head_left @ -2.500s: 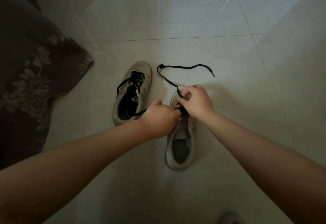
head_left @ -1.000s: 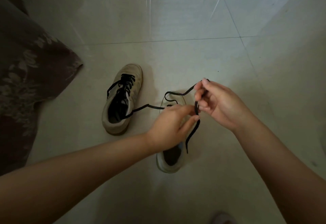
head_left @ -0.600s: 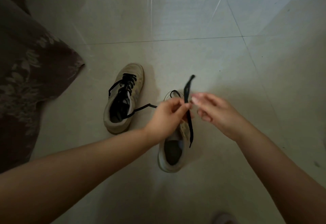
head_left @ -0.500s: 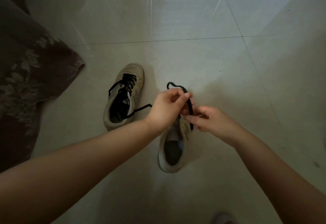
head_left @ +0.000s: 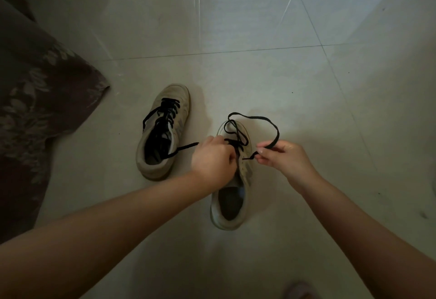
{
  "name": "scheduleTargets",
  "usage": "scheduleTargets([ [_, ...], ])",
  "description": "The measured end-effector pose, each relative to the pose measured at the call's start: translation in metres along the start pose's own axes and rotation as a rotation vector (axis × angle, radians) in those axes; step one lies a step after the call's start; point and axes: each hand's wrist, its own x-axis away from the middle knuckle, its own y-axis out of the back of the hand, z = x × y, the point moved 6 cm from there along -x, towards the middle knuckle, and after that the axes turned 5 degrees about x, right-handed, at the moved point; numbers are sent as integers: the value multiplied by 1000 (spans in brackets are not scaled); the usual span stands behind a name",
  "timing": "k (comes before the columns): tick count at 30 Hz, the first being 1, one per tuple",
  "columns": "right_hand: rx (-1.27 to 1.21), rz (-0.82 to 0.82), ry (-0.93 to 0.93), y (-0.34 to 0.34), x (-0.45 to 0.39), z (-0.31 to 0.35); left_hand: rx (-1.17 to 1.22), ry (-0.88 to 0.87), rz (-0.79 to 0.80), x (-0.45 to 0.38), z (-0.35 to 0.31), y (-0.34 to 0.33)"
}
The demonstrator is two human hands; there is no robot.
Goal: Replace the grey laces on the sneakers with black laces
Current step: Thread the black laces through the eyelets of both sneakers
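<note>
Our left hand [head_left: 213, 157] grips the right sneaker [head_left: 232, 180] at frame centre; our right hand [head_left: 280, 157] pinches its looping black lace [head_left: 271, 122].

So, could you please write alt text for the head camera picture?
Two bare hands thread a black lace into a beige sneaker on a tiled floor: the right hand pinches its looped end, the left hand grips at the eyelets. A second sneaker, already black-laced, stands left.
</note>
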Motion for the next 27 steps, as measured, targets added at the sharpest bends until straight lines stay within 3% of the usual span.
scheduleTargets([
  [4,77,41,-39,-9,-4,-9,-130,-10,17,-4,-5,0],
  [8,203,50,-24,-15,-4,-13,-95,46,67,-10,-9,-3],
  [13,17,40,-26,-15,-6,-13,-47,87,57,-11,-8,-6],
  [22,424,166,84,-14,-4,-9,-56,79,32,-13,-4,-9],
  [27,546,118,162,-15,-4,-4,-55,80,39,-14,-3,-10],
])
